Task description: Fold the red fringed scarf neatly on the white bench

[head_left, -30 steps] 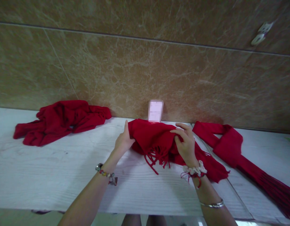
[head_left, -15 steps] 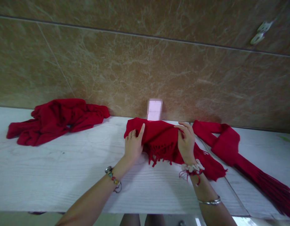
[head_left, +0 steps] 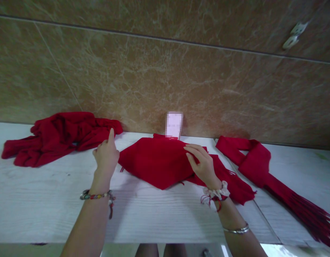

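Note:
In the middle of the table a red scarf (head_left: 156, 160) with fringe is spread between my hands, its near edge hanging in a point. My left hand (head_left: 106, 153) is closed on the scarf's left corner, index finger stretched out toward the wall; the curled fingers partly hide the grip. Over the scarf's right part, my right hand (head_left: 203, 162) has bent fingers closed at the cloth. From under that hand a loose end of red cloth (head_left: 234, 182) runs out to the right.
A crumpled red cloth (head_left: 60, 139) lies at the left by the wall. At the right lies another red scarf (head_left: 257, 160), its long fringe reaching the table's near edge. A pale, blurred-out card (head_left: 174, 125) leans on the brown tiled wall (head_left: 143, 78) behind the white table (head_left: 143, 221).
My left hand has moved left with the scarf's corner, drawing the cloth out wider. The fringe at its front is now mostly covered. My right hand has shifted slightly left.

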{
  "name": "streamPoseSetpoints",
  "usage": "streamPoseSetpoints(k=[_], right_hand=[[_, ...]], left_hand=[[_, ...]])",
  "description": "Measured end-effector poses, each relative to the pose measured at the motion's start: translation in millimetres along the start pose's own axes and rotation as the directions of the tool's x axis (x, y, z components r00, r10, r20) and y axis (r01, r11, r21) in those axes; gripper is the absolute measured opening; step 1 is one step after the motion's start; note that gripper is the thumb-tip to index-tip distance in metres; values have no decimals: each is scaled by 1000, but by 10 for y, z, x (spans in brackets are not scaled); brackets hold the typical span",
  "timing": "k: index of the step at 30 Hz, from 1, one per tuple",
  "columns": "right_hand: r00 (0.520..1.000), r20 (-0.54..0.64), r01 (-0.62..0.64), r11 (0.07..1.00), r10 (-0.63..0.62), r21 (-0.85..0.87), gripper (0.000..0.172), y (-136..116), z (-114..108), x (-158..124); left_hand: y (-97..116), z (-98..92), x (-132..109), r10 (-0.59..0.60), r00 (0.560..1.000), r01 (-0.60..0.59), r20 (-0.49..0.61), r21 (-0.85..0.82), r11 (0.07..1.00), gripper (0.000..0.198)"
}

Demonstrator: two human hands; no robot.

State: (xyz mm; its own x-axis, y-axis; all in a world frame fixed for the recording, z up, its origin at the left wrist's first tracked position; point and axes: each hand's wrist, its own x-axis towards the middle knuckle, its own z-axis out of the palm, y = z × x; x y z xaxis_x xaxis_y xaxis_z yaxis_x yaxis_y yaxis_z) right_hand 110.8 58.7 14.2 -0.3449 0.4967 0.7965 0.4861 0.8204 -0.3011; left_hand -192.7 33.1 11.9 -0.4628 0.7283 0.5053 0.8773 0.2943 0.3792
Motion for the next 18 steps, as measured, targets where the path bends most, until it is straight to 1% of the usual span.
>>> streamPoseSetpoints(k=[1, 2, 3, 4, 5, 6, 7, 8, 9, 10, 11, 12, 13, 14, 16, 18], right_hand=[[998, -60, -15, 998, 12, -53, 23, 26, -2, -3], [993, -116, -43, 994, 31, -103, 23, 67, -8, -6], [986, -156, -81, 985, 58, -150, 22, 118, -17, -13], [981, -172, -128, 972, 94, -196, 22, 175, -27, -23], [976, -164, -178, 954, 141, -243, 23, 233, -35, -36], [972, -131, -226, 930, 196, -291, 24, 285, -39, -53], [964, -75, -265, 904, 255, -335, 27, 328, -38, -71], [950, 3, -291, 884, 313, -365, 31, 357, -32, -89], [928, 97, -300, 877, 359, -375, 35, 370, -20, -104], [902, 200, -296, 884, 383, -361, 37, 366, -5, -114], [874, 303, -281, 903, 381, -324, 38, 346, 14, -118], [849, 393, -260, 926, 354, -273, 38, 311, 36, -116], [831, 459, -237, 946, 315, -219, 36, 266, 60, -111], [821, 500, -215, 961, 274, -173, 35, 214, 86, -105], [816, 541, -171, 979, 205, -112, 33, 105, 142, -99], [807, 572, -133, 989, 150, -72, 33, 10, 194, -105]], left_hand=[[32, 32, -9, 24, 1000, -25, -19, -22, 999, 65], [102, 69, -35, 75, 997, -77, -29, -65, 995, 64], [201, 112, -78, 150, 988, -152, -24, -124, 981, 61], [317, 159, -141, 249, 969, -245, -6, -198, 949, 59], [440, 210, -219, 361, 932, -343, 18, -266, 901, 58], [556, 264, -308, 467, 884, -432, 42, -309, 847, 58], [655, 320, -401, 558, 825, -504, 90, -330, 798, 60], [730, 376, -489, 626, 764, -553, 155, -340, 760, 65], [779, 430, -565, 665, 711, -581, 227, -344, 738, 70], [801, 479, -622, 679, 671, -590, 298, -341, 732, 73], [800, 523, -655, 675, 646, -586, 355, -335, 737, 75], [780, 557, -664, 662, 639, -573, 391, -331, 749, 76], [747, 581, -651, 651, 643, -557, 404, -337, 759, 78], [706, 593, -621, 652, 648, -545, 394, -359, 758, 80], [621, 584, -537, 686, 650, -542, 326, -434, 720, 88], [555, 549, -459, 722, 640, -552, 264, -495, 671, 95]])
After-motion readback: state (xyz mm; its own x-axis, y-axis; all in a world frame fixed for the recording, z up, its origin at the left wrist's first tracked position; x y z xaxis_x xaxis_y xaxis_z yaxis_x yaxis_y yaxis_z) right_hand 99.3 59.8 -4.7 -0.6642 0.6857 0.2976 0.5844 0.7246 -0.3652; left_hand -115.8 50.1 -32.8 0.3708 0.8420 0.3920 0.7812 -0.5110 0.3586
